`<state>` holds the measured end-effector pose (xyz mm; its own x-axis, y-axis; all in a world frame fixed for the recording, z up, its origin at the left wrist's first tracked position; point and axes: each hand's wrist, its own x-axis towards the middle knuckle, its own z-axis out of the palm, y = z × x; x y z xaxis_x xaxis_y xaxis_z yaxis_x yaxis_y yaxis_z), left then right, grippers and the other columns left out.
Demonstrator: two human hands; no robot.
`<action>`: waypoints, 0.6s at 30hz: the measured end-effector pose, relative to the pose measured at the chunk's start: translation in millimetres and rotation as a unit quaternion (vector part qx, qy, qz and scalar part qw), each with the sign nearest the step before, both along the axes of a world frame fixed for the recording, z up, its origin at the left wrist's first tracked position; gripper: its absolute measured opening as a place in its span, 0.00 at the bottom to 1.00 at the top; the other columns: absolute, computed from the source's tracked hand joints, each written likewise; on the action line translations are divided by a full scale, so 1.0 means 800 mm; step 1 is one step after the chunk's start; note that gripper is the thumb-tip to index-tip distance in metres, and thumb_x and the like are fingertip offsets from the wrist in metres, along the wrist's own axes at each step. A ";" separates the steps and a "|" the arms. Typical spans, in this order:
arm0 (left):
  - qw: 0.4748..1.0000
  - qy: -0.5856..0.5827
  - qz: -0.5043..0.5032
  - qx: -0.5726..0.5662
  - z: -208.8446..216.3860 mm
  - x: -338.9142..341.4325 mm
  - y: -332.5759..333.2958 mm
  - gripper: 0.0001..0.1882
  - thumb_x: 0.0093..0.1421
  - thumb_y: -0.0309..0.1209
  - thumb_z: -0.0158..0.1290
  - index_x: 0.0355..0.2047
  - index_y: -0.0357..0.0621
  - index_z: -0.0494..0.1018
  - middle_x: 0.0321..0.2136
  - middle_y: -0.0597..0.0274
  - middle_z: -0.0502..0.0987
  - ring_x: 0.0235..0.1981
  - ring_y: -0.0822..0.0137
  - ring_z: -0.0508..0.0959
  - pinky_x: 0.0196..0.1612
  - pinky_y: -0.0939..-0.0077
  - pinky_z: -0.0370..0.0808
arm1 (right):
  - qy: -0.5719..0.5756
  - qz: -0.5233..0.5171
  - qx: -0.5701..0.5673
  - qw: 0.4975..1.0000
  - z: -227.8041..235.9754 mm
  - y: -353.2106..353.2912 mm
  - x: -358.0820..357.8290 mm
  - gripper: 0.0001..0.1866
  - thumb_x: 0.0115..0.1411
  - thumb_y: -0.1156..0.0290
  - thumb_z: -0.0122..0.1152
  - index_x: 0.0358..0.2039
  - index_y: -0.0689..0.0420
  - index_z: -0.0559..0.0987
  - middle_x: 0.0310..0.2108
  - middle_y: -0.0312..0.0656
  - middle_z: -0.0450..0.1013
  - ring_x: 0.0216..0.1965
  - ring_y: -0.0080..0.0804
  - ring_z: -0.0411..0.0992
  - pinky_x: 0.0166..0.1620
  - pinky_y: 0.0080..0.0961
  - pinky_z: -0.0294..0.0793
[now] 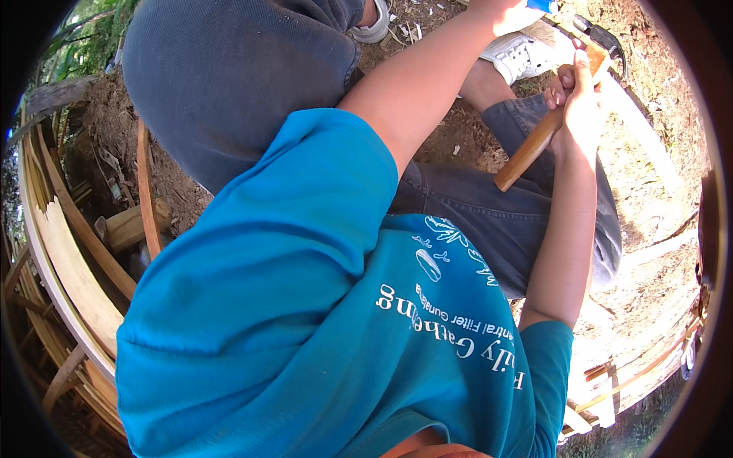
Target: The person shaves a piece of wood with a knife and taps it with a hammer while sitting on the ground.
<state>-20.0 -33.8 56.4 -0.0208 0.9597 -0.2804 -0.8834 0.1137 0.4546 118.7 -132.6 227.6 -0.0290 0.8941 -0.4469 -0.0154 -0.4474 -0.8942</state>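
Teal cotton shirt [305,305] filled my view; beyond it, right hand [580,99] fingers wrapped the wooden-handled steel claw hammer [546,130]. Left hand [508,11] was cropped, grip untellable—a glancing blow could have struck it.

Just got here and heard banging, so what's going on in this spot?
A person in a blue T-shirt and dark jeans is crouched over bare dirt ground. The right hand grips a wooden-handled hammer, head raised near the white sneaker. The left hand reaches forward to the picture's top edge, touching something blue that is mostly cut off. Thin bent wooden strips lie piled at the person's left.
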 end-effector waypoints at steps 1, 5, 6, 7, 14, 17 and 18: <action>0.994 0.104 -0.006 0.021 0.005 0.001 -0.001 0.07 0.61 0.28 0.53 0.37 0.42 0.78 0.32 0.43 0.79 0.36 0.53 0.80 0.39 0.58 0.75 | -0.001 0.006 0.001 1.000 0.005 -0.001 0.003 0.14 0.68 0.59 0.62 0.44 0.52 0.71 0.22 0.30 0.64 0.18 0.19 0.59 0.23 0.20 0.62; 0.818 0.568 0.012 0.089 0.066 -0.004 -0.033 0.09 0.63 0.30 0.51 0.31 0.39 0.78 0.27 0.51 0.78 0.30 0.63 0.78 0.35 0.62 0.73 | -0.037 -0.056 0.000 0.998 0.016 -0.003 0.004 0.09 0.72 0.64 0.58 0.41 0.52 0.68 0.23 0.31 0.63 0.17 0.17 0.57 0.20 0.17 0.61; 0.725 0.682 0.031 0.093 0.082 -0.010 -0.041 0.10 0.64 0.31 0.50 0.30 0.38 0.77 0.26 0.53 0.78 0.29 0.65 0.77 0.34 0.63 0.72 | -0.033 -0.052 0.004 0.998 0.015 -0.001 0.002 0.10 0.71 0.64 0.58 0.41 0.53 0.68 0.23 0.31 0.63 0.17 0.17 0.58 0.20 0.16 0.61; 0.747 0.659 0.023 0.082 0.077 -0.012 -0.040 0.11 0.64 0.32 0.51 0.29 0.38 0.78 0.26 0.53 0.78 0.28 0.65 0.76 0.34 0.63 0.72 | -0.030 -0.049 0.008 0.998 0.015 -0.001 0.000 0.10 0.71 0.64 0.58 0.40 0.53 0.67 0.23 0.31 0.63 0.17 0.17 0.58 0.20 0.16 0.62; 0.961 0.276 -0.015 -0.007 0.046 -0.002 -0.012 0.11 0.62 0.33 0.52 0.31 0.39 0.78 0.26 0.50 0.79 0.27 0.65 0.75 0.33 0.62 0.72 | 0.007 -0.003 0.029 1.000 0.013 -0.001 0.008 0.11 0.71 0.63 0.59 0.38 0.52 0.67 0.22 0.32 0.64 0.16 0.17 0.59 0.20 0.18 0.62; 0.868 0.491 0.030 0.073 0.038 0.001 -0.017 0.09 0.61 0.32 0.53 0.32 0.39 0.79 0.26 0.48 0.80 0.28 0.63 0.77 0.34 0.61 0.72 | -0.012 -0.008 0.033 0.999 0.012 0.002 0.013 0.10 0.71 0.63 0.59 0.38 0.52 0.69 0.21 0.32 0.64 0.16 0.18 0.59 0.20 0.19 0.62; 0.806 0.581 0.050 0.103 0.044 0.000 -0.021 0.08 0.61 0.31 0.54 0.32 0.40 0.79 0.27 0.48 0.80 0.28 0.61 0.78 0.34 0.61 0.72 | -0.025 -0.011 0.035 0.999 0.017 0.002 0.012 0.10 0.71 0.63 0.58 0.39 0.52 0.68 0.22 0.32 0.63 0.17 0.17 0.59 0.20 0.18 0.62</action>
